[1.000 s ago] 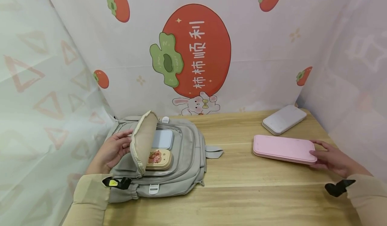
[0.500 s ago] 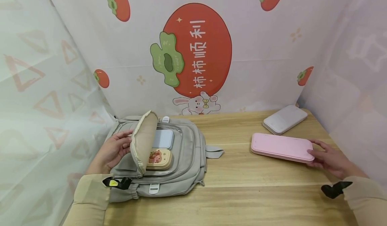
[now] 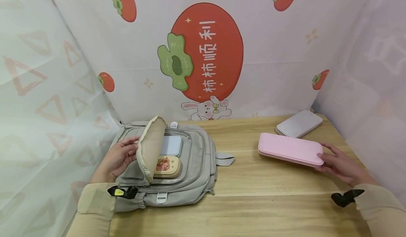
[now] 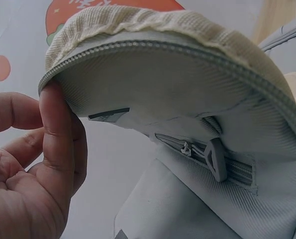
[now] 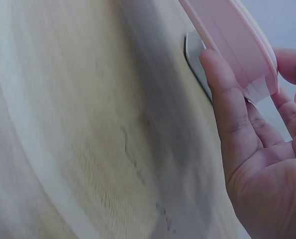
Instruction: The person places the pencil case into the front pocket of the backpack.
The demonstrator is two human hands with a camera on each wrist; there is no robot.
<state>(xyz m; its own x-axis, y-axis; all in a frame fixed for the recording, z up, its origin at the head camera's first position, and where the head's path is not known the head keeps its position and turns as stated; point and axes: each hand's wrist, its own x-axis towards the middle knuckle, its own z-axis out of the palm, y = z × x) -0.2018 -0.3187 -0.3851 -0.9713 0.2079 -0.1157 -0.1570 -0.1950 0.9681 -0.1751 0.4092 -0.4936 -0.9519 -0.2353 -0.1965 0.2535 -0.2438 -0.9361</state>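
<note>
A grey backpack (image 3: 198, 180) lies on the table with the flap (image 3: 151, 149) of its front pocket folded up. My left hand (image 3: 118, 157) props that flap from its outer side, fingertips at the zipped edge (image 4: 138, 44). Inside the pocket are a pale blue case (image 3: 172, 146) and a cream case (image 3: 172, 166) with a cartoon picture, both partly behind the flap. On the right, my right hand (image 3: 339, 164) grips the near end of a long pink pencil case (image 3: 288, 148), which is tilted above the table. In the right wrist view thumb and fingers hold the pink case's sides.
A whitish case (image 3: 299, 123) lies at the back right, partly overlapped by the pink one. The wooden table (image 3: 253, 209) ends at a printed cloth wall (image 3: 266, 89) behind. Cloth walls also close off both sides. A backpack strap loop (image 3: 224, 158) sticks out rightward.
My right hand has moved left and slightly away from me with the pink pencil case, which has risen and now overlaps the whitish case. The left hand and flap have stayed put.
</note>
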